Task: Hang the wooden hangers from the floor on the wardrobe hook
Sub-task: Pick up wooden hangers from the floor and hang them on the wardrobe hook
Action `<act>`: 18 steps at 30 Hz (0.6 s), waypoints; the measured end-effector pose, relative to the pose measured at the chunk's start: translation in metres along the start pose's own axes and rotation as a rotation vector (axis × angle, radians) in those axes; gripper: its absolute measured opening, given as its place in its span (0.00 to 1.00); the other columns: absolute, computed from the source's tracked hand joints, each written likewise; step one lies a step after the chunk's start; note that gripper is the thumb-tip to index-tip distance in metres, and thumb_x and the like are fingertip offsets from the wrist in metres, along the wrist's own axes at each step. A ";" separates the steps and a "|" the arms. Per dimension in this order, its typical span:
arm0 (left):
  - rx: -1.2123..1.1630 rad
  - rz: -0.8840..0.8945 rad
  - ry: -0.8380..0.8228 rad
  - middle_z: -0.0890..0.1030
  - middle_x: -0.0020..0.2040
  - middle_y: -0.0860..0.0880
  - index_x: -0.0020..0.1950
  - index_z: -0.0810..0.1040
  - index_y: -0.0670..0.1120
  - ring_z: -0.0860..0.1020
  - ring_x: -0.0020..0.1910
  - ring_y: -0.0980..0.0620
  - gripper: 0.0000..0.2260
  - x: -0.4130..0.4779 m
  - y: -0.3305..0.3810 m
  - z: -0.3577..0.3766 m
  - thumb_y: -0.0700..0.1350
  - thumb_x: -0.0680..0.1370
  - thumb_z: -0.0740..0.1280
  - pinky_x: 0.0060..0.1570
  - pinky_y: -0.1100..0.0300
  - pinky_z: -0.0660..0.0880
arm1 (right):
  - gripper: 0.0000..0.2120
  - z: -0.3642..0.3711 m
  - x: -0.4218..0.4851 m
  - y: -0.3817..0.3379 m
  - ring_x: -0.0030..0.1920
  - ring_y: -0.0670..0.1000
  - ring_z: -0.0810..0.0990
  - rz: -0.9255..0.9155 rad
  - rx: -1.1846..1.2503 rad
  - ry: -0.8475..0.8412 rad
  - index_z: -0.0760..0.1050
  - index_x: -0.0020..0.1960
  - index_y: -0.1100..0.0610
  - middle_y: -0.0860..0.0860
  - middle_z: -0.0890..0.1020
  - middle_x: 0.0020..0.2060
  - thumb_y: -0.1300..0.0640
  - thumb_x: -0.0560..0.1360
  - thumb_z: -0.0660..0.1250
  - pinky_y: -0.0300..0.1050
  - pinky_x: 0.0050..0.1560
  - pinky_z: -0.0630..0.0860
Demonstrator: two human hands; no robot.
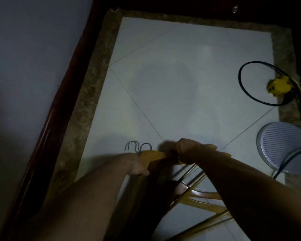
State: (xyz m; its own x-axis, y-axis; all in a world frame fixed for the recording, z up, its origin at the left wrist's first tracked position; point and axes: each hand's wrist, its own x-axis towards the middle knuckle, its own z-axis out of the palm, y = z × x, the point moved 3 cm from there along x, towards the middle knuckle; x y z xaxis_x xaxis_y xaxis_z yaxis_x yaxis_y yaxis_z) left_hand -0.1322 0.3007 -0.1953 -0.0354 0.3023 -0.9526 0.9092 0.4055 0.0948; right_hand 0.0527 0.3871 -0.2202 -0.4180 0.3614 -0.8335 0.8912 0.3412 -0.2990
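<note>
Both my forearms are bare all the way to the bottom edge of the shot, no sleeves in view. My left hand [136, 164] and right hand [186, 149] have no gloves, and I can't make out a watch, band or ring on either wrist. Lighting is dim, so finer detail on fingers is lost.

Both your bare forearms reach forward and down from the lower edge of the view, converging toward the middle. Your left hand [135, 165] is curled closed, thumb side down, knuckles facing away from you. Your right hand [186, 150], just beside it and slightly farther forward, is also clenched, wrist bent, its fingers hidden underneath.
</note>
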 end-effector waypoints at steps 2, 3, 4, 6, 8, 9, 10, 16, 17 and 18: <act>0.022 -0.005 -0.039 0.80 0.63 0.46 0.66 0.77 0.50 0.79 0.57 0.46 0.28 0.003 -0.001 0.008 0.62 0.70 0.72 0.62 0.49 0.75 | 0.18 0.003 0.001 -0.007 0.65 0.59 0.76 0.035 -0.093 -0.011 0.73 0.70 0.55 0.57 0.78 0.65 0.55 0.81 0.62 0.49 0.61 0.73; 0.026 0.008 -0.038 0.79 0.63 0.45 0.67 0.77 0.50 0.79 0.57 0.46 0.28 0.003 -0.001 0.011 0.61 0.70 0.72 0.61 0.48 0.75 | 0.18 0.002 0.000 -0.010 0.65 0.59 0.76 0.035 -0.136 -0.013 0.73 0.71 0.54 0.57 0.77 0.65 0.55 0.81 0.62 0.50 0.62 0.73; 0.022 0.011 -0.038 0.79 0.64 0.44 0.67 0.76 0.49 0.78 0.57 0.45 0.28 0.004 -0.002 0.014 0.60 0.70 0.72 0.61 0.48 0.75 | 0.19 0.002 0.000 -0.012 0.65 0.59 0.76 0.029 -0.161 -0.014 0.72 0.71 0.54 0.57 0.77 0.66 0.55 0.81 0.62 0.51 0.62 0.73; 0.001 0.023 -0.063 0.78 0.65 0.43 0.68 0.75 0.48 0.77 0.57 0.46 0.27 0.006 -0.001 0.018 0.57 0.72 0.72 0.61 0.49 0.74 | 0.23 0.003 -0.002 -0.015 0.65 0.58 0.75 -0.016 -0.160 -0.039 0.69 0.73 0.51 0.54 0.75 0.68 0.55 0.79 0.66 0.52 0.65 0.73; -0.011 0.036 -0.082 0.78 0.64 0.44 0.68 0.74 0.48 0.77 0.57 0.46 0.28 0.009 -0.001 0.020 0.57 0.71 0.73 0.61 0.48 0.75 | 0.32 0.007 -0.004 -0.021 0.65 0.57 0.75 -0.078 -0.171 -0.056 0.63 0.75 0.44 0.52 0.74 0.69 0.54 0.75 0.71 0.54 0.66 0.72; -0.021 0.037 -0.081 0.78 0.62 0.44 0.68 0.74 0.49 0.78 0.56 0.46 0.30 0.011 0.000 0.020 0.59 0.69 0.73 0.61 0.46 0.75 | 0.37 0.010 -0.004 -0.023 0.65 0.57 0.76 -0.069 -0.191 -0.060 0.60 0.76 0.41 0.53 0.75 0.68 0.55 0.73 0.74 0.54 0.65 0.73; -0.040 0.038 -0.082 0.79 0.61 0.45 0.68 0.74 0.50 0.79 0.56 0.45 0.32 0.012 0.001 0.019 0.60 0.67 0.74 0.61 0.45 0.76 | 0.40 0.013 -0.003 -0.025 0.64 0.58 0.77 -0.043 -0.188 -0.069 0.58 0.77 0.41 0.54 0.76 0.67 0.56 0.72 0.75 0.54 0.64 0.75; -0.094 0.057 -0.103 0.75 0.66 0.43 0.73 0.67 0.50 0.76 0.60 0.45 0.33 0.013 0.010 0.018 0.56 0.72 0.74 0.65 0.44 0.73 | 0.36 0.025 0.004 -0.033 0.60 0.58 0.80 0.053 -0.085 -0.054 0.60 0.77 0.50 0.57 0.79 0.63 0.57 0.74 0.74 0.52 0.61 0.77; -0.093 0.057 -0.110 0.74 0.68 0.43 0.75 0.65 0.49 0.75 0.62 0.44 0.34 0.014 0.010 0.018 0.56 0.72 0.74 0.65 0.45 0.73 | 0.37 0.027 0.006 -0.032 0.61 0.58 0.80 0.058 -0.067 -0.067 0.61 0.77 0.50 0.57 0.79 0.63 0.58 0.73 0.74 0.52 0.62 0.77; -0.090 0.052 -0.106 0.73 0.69 0.43 0.76 0.64 0.49 0.75 0.64 0.43 0.36 0.013 0.009 0.017 0.56 0.73 0.74 0.66 0.45 0.72 | 0.38 0.027 0.007 -0.032 0.62 0.58 0.79 0.060 -0.062 -0.089 0.61 0.77 0.50 0.57 0.78 0.65 0.59 0.72 0.75 0.51 0.63 0.76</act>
State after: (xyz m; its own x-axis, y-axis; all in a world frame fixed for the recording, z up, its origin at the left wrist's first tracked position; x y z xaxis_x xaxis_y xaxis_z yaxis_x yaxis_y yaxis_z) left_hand -0.1177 0.2935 -0.2121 0.0592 0.2343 -0.9703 0.8678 0.4684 0.1661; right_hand 0.0262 0.3556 -0.2287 -0.3449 0.3055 -0.8875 0.9001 0.3757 -0.2205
